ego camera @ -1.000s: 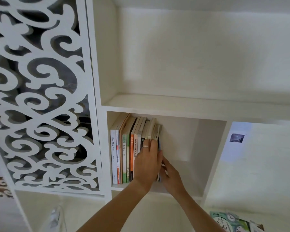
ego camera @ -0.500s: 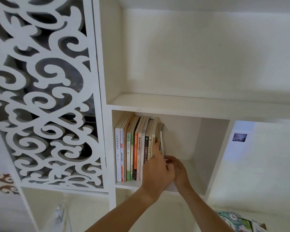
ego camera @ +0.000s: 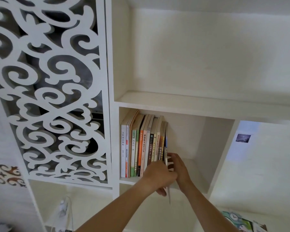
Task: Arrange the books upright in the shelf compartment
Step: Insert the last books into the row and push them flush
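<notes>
at the front lip of the shelf compartment (ego camera: 197, 186), nearest the camera, the left hand (ego camera: 159, 177) curls round the lower edge of a thin book (ego camera: 168, 180) whose bottom corner hangs out below the shelf board. just right of it, touching, the right hand (ego camera: 178, 166) has its fingers hooked on that book's far side, so both hands hold it, left slightly nearer. the thin book's long axis runs up and down, tilted a little, at the right end of the row of books (ego camera: 141, 146), which stands upright, packed against the compartment's left wall. it likely needs pushing straight back and up onto the board. right of the row the white board is bare to the side wall; behind is the pale back panel. far left, a carved white screen (ego camera: 47, 84).
</notes>
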